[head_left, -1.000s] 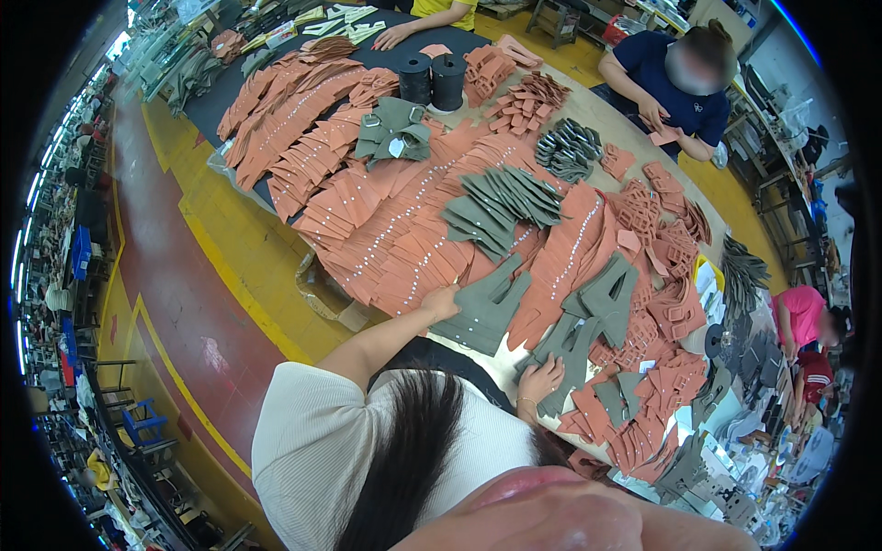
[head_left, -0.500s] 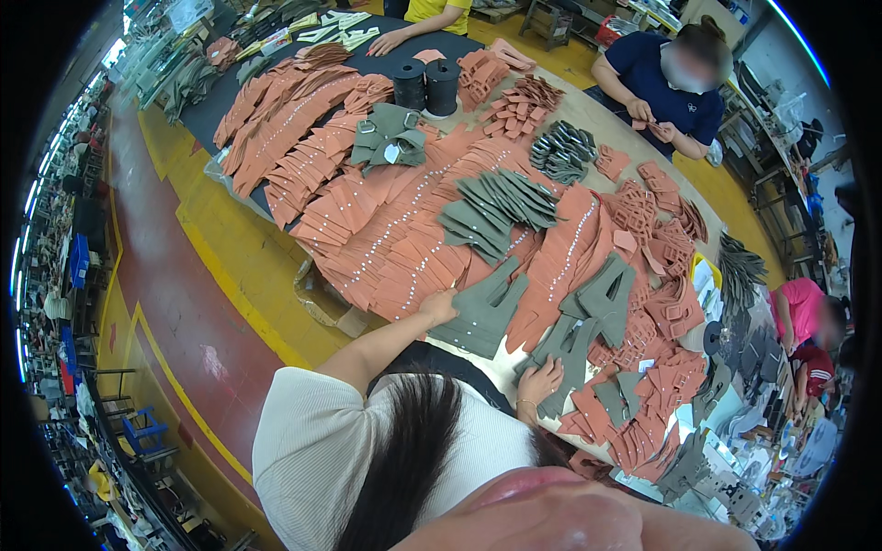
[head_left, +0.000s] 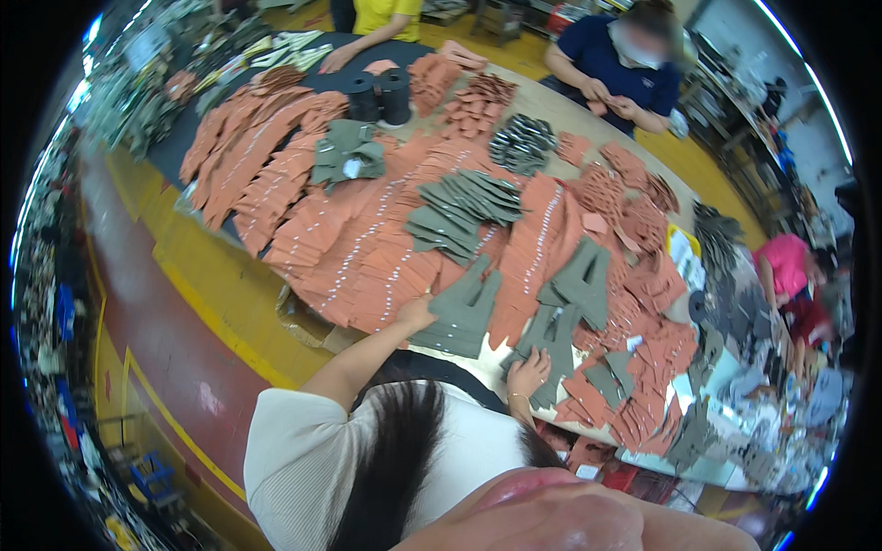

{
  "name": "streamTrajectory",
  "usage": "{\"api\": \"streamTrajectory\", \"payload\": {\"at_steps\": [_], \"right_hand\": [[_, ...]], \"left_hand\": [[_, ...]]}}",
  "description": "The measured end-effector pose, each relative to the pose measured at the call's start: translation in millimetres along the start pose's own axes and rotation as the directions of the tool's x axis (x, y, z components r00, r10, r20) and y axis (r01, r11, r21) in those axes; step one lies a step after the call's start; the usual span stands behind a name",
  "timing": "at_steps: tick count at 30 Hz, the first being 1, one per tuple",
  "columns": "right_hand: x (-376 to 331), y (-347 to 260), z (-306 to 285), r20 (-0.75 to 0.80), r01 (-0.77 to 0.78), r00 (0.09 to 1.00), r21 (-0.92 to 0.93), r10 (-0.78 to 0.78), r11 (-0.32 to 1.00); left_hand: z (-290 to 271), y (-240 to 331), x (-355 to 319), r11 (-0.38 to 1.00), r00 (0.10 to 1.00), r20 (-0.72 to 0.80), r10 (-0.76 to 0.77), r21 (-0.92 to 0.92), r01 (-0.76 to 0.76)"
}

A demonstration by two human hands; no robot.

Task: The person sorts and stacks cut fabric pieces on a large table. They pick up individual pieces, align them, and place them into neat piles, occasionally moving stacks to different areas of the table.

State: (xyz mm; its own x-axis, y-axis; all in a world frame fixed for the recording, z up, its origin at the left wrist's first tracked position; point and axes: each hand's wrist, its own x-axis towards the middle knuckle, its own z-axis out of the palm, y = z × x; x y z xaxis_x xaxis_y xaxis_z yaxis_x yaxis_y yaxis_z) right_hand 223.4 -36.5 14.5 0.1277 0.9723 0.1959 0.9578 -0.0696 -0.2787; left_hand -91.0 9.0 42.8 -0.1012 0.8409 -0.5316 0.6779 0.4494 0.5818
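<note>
My left hand [head_left: 418,314] is at the left edge of a dark green, leather-like cut piece [head_left: 462,323] with a narrow slot, fingers closed on that edge; its fingertips are partly hidden. My right hand [head_left: 530,372] lies with fingers stretched out on a second green cut piece [head_left: 554,335], which rests on the pale table edge. Another forked green piece [head_left: 583,286] overlaps just beyond it. Fanned orange cut pieces [head_left: 367,271] with rows of white dots spread to the left and beyond my hands. A fanned stack of green pieces [head_left: 464,213] sits on top of them.
Two black spools [head_left: 378,95] stand at the back beside a green bundle [head_left: 349,154]. Orange strap pieces [head_left: 634,399] are heaped at the right. Across the table, a person in dark blue [head_left: 614,69] handles a small orange piece; a yellow sleeve [head_left: 390,18] shows farther left.
The whole view has shifted, so the table appears slightly farther left and up. Both hands stay at the same green pieces, with little movement relative to them.
</note>
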Motion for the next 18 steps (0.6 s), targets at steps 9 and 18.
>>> {"api": "streamTrajectory", "payload": {"at_steps": [9, 18], "right_hand": [[-0.6, -1.6, 2.9, -0.012, -0.026, 1.000, 0.001, 0.026, 1.000], [-0.8, -0.5, 0.4, -0.001, -0.008, 1.000, 0.014, 0.008, 1.000]], "left_hand": [[-0.3, 3.0, 1.3, 0.995, 0.999, -0.035, 0.015, 0.100, -0.011], [-0.1, 2.5, 0.4, 0.999, 1.000, -0.012, -0.002, 0.042, 0.002]]}}
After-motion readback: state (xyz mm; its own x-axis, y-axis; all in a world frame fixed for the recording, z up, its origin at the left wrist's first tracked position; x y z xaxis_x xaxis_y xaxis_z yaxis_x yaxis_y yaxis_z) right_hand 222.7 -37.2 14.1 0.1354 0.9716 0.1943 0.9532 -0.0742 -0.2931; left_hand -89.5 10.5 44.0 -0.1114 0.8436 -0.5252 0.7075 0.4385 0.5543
